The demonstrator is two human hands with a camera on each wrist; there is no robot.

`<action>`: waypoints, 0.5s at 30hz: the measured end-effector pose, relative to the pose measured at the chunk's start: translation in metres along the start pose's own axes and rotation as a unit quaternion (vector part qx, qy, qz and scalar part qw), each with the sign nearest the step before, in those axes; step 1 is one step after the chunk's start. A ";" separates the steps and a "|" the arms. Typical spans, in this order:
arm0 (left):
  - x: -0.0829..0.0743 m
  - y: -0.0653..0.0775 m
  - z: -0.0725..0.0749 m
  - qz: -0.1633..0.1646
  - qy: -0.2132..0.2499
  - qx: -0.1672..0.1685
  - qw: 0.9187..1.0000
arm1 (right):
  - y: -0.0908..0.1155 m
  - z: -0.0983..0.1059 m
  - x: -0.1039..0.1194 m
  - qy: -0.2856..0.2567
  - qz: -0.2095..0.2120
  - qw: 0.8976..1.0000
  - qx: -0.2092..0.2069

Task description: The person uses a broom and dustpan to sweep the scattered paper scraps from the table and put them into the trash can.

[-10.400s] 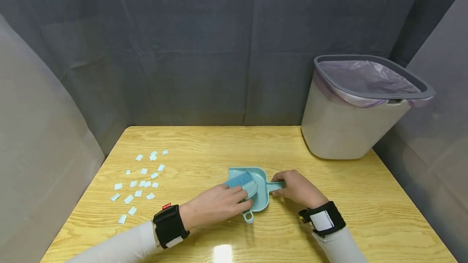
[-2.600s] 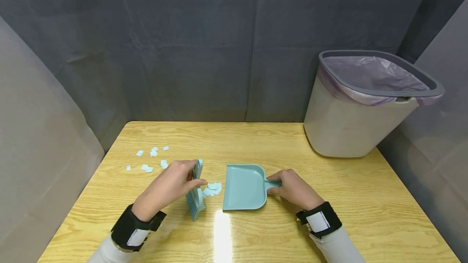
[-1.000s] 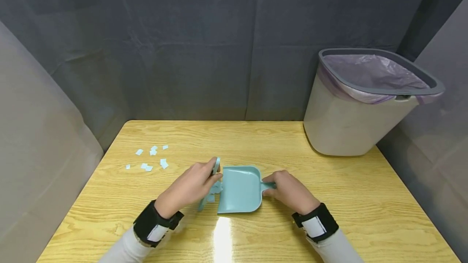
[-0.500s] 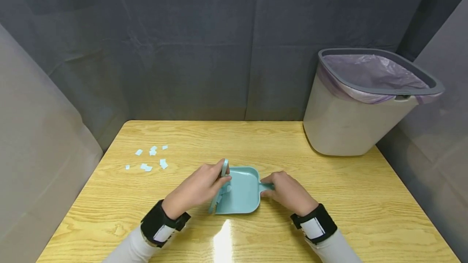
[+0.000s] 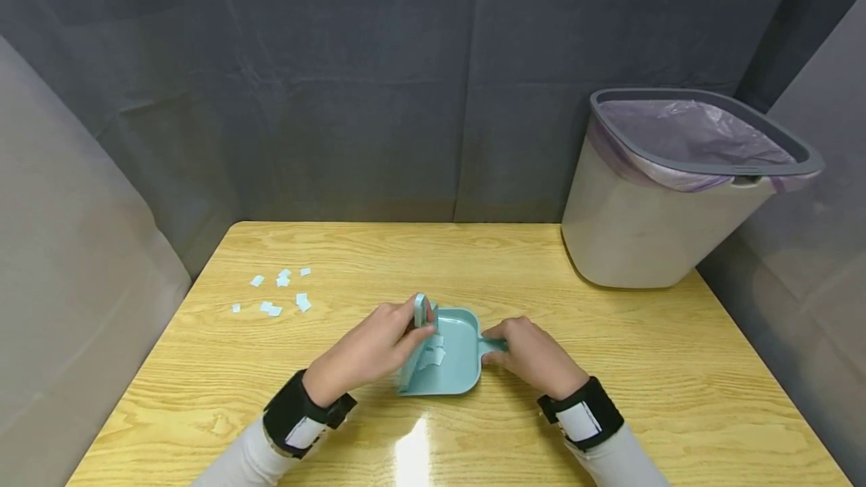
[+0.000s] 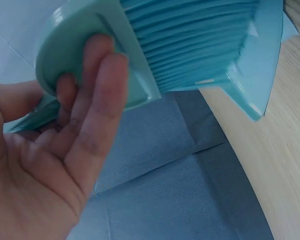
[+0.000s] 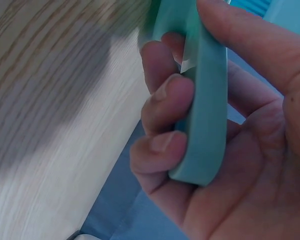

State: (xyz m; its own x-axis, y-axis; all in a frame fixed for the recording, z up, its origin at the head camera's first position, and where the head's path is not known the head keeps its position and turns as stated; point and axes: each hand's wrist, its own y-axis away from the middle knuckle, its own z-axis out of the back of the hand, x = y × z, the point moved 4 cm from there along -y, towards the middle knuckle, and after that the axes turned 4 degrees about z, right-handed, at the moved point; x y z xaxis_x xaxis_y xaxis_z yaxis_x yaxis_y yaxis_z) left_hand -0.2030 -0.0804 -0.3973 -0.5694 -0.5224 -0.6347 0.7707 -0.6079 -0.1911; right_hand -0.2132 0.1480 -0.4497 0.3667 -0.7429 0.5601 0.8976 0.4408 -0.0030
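My left hand (image 5: 372, 344) grips a light-blue hand brush (image 6: 100, 65), its fingers curled round the handle end. In the left wrist view the blue bristles (image 6: 190, 45) reach down onto the dustpan (image 6: 267, 65). Several small pale-blue paper pieces (image 5: 431, 355) lie in the pan, just right of the brush. My right hand (image 5: 537, 355) holds the dustpan (image 5: 460, 367) by its handle (image 7: 207, 120), fingers wrapped round it. The pan sits flat on the wooden table with its wide edge facing left.
More paper pieces (image 5: 283, 281) lie scattered at the table's back left. A bin (image 5: 636, 224) with a grey rim and a purple liner bag stands at the back right corner. Dark cloth (image 5: 352, 96) hangs behind the table (image 5: 169, 412).
Since a second ago the brush has moved right, over the pan's edge, and the paper pieces have gone from the table into the pan. The pan has shifted slightly left.
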 end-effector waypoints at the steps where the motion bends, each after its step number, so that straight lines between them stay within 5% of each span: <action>1: 0.000 0.001 0.001 -0.002 0.007 -0.003 1.000 | 0.000 0.000 0.000 -0.001 0.000 1.000 0.001; 9: 0.002 0.008 0.028 0.001 0.012 -0.075 0.997 | -0.002 -0.002 -0.003 0.000 -0.002 1.000 0.005; 15: 0.015 0.017 0.038 0.033 -0.038 -0.084 0.995 | -0.003 -0.002 -0.005 -0.002 0.001 1.000 0.009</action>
State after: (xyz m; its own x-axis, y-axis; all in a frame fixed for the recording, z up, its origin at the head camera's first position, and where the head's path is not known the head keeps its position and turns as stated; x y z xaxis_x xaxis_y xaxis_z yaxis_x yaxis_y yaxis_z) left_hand -0.2099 -0.1213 -0.3817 -0.5304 -0.6060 -0.5928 0.8409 -0.4649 -0.2772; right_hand -0.2170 0.1495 -0.4546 0.3674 -0.7402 0.5631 0.8923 0.4513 0.0110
